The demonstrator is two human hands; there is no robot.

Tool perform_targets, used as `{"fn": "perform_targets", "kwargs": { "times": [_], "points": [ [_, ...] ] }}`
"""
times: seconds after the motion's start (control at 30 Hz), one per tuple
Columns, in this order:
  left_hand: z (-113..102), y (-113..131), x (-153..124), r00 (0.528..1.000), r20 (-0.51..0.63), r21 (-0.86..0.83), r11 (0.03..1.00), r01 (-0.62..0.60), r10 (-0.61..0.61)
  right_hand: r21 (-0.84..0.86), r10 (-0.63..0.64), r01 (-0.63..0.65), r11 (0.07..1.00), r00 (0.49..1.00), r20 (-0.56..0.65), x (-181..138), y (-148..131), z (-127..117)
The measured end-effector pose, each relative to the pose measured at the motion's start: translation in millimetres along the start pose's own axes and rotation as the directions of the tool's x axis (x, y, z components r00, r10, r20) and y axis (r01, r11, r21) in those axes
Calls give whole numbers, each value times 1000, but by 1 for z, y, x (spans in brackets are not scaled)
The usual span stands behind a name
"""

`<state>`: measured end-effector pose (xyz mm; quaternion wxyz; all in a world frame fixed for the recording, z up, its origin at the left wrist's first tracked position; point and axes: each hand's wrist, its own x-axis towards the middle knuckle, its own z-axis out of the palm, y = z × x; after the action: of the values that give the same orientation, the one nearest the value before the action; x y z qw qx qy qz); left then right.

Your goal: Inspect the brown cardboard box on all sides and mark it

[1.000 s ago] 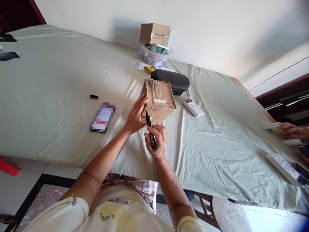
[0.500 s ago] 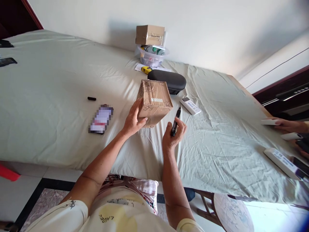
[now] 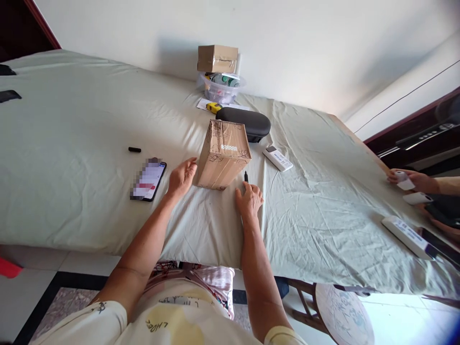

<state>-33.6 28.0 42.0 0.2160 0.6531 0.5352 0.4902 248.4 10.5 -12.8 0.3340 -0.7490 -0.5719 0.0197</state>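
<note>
A taped cardboard box [image 3: 227,163] with dark scribbles and a white dotted label stands upright on the cloth in front of me. Just left of it, my left hand [image 3: 182,178] is open and holds nothing, its fingers loosely bent and a small gap from the box. My right hand [image 3: 249,199] rests low on the cloth to the right, closed on a black marker [image 3: 246,177]. Only the marker's uncapped front end shows; the fingers hide the rest. The black marker cap [image 3: 134,149] lies to the left, beyond a phone [image 3: 149,179] with a lit screen.
Behind the box are a black hard case [image 3: 244,122], a yellow tape measure [image 3: 214,108] and a plastic tub [image 3: 221,91] topped by a smaller carton [image 3: 217,58]. A white device [image 3: 278,158] lies right. Another person's hands [image 3: 413,181] hold something white at the far right.
My left hand has let go of the box and drawn back left. The right hand has lowered the marker to the cloth. The box now stands on the table.
</note>
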Motion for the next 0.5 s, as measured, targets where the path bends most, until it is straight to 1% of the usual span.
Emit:
{"fn": "perform_targets", "kwargs": {
  "times": [0.07,0.13,0.2,0.27,0.37,0.43,0.5],
  "points": [
    [-15,0,4,992,-79,212,970,115,-100,4,-2,2,1000,1000,14,-1,0,-1],
    [-30,0,6,973,-120,415,880,231,-198,9,-8,8,1000,1000,10,-1,-1,-1],
    [-43,3,6,943,-134,550,768,326,-305,13,-15,15,1000,1000,-14,-1,-1,0],
    [-52,5,5,903,-148,619,674,403,-404,11,-14,15,1000,999,-46,-1,-1,1],
    [-59,7,1,837,-162,667,567,483,-522,14,-15,16,1000,996,-92,-1,-1,4],
    [-60,4,0,805,-153,689,522,503,-573,34,-22,27,999,992,-120,0,0,5],
    [-60,0,-1,794,-153,700,502,507,-589,59,-25,34,998,989,-147,1,0,5]
  ]
}}
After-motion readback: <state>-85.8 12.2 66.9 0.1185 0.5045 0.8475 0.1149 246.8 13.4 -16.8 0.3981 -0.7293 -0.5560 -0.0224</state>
